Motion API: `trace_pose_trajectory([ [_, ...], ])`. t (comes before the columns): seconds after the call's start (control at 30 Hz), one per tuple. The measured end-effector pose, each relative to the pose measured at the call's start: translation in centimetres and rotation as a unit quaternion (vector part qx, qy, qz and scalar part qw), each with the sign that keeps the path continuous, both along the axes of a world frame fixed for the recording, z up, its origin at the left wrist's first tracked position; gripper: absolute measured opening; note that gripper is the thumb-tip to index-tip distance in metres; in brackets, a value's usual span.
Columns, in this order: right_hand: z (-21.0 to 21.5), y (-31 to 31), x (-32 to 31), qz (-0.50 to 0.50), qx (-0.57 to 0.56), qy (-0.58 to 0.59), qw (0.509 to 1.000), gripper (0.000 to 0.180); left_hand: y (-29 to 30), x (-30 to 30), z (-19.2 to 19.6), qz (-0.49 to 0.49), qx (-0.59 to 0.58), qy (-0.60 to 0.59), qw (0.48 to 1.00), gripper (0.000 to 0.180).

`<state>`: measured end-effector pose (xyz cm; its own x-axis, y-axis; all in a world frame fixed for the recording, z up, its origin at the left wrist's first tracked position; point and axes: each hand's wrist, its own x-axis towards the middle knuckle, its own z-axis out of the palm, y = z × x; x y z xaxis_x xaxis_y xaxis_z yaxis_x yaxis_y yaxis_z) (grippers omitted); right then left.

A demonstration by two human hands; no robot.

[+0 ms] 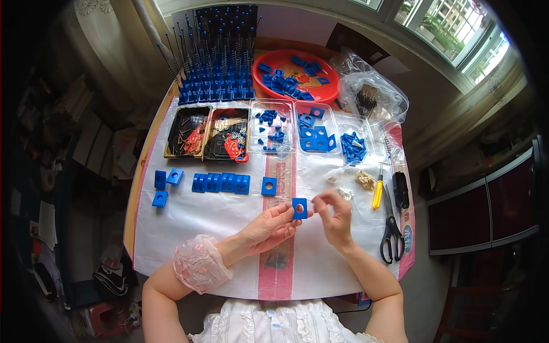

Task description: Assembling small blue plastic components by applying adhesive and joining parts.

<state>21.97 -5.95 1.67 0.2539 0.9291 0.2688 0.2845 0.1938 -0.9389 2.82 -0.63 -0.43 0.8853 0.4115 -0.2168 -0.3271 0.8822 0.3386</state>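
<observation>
Head view: left hand [269, 227] fingers [289, 214] pinched on a blue square block [299, 208] with a round hole, held above the worktop [217, 228]. Right hand [336, 220] fingers [320, 201] pinched together just right of the block, contents too small to tell. Beyond the fingers, another holed block [269, 186]; far right, scissors [392, 231].
</observation>
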Motion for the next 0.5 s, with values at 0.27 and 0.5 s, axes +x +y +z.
trace_pose_trajectory([
  [0.27, 1.8, 1.9, 4.5, -0.247, 0.11, -0.047, 0.962, 0.015, 0.3, -0.1, -0.5, 0.037, -0.006, -0.005, 0.999, 0.038],
  [0.5, 1.0, 2.7, 5.8, -0.195, 0.027, -0.267, 0.943, 0.039, 0.4, -0.1, -0.4, 0.044, -0.021, -0.003, 0.999, 0.035],
])
